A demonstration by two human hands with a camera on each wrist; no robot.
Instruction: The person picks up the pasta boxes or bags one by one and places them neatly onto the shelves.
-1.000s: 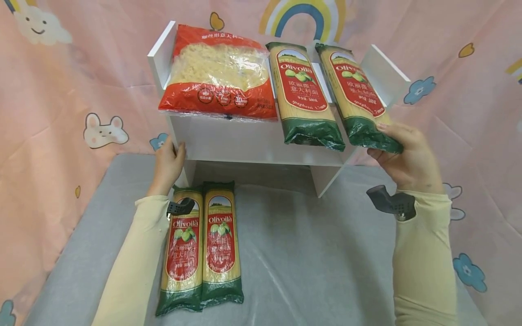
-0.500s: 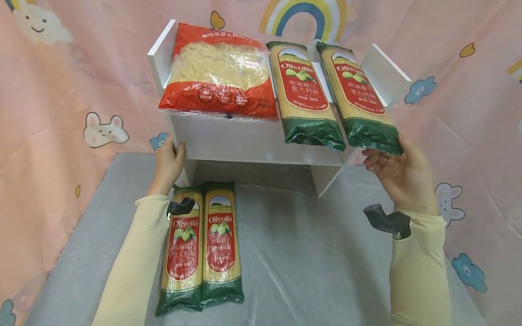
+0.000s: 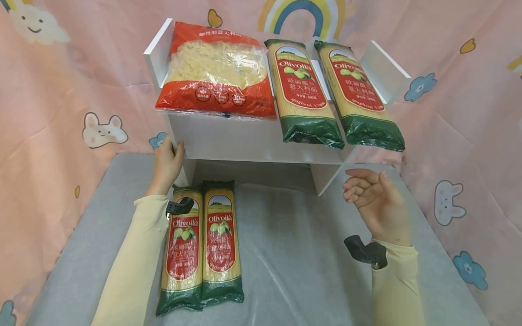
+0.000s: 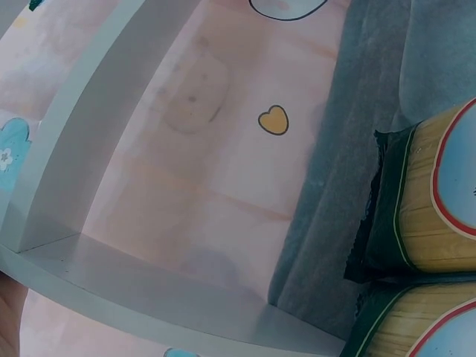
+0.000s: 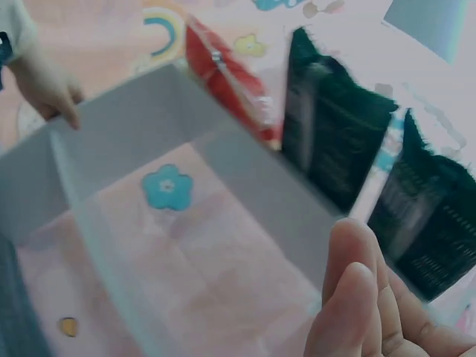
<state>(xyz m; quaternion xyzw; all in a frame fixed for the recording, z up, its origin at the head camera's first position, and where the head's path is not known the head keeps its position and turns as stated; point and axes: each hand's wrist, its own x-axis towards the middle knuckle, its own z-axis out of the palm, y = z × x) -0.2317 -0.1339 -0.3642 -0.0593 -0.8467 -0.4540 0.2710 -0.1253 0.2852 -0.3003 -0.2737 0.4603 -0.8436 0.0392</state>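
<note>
My left hand (image 3: 166, 165) grips the left upright of the white shelf (image 3: 253, 140); in the right wrist view its fingers curl over the shelf edge. My right hand (image 3: 373, 201) holds nothing, its fingers loosely bent, below and in front of the right spaghetti pack (image 3: 360, 93). That pack lies tilted on the shelf top, its green end jutting past the front edge. Left of it, a second spaghetti pack (image 3: 303, 93) lies the same way. A red bag of short pasta (image 3: 218, 72) fills the left of the top.
Two more packs, a left spaghetti pack (image 3: 181, 258) and a right spaghetti pack (image 3: 221, 253), lie side by side on the grey cloth (image 3: 302, 253), near my left forearm. A pink patterned curtain (image 3: 61, 113) hangs behind and at both sides.
My right hand has let go of the right spaghetti pack and moved down and left, away from it. That pack stays on the shelf top. My left hand keeps its place.
</note>
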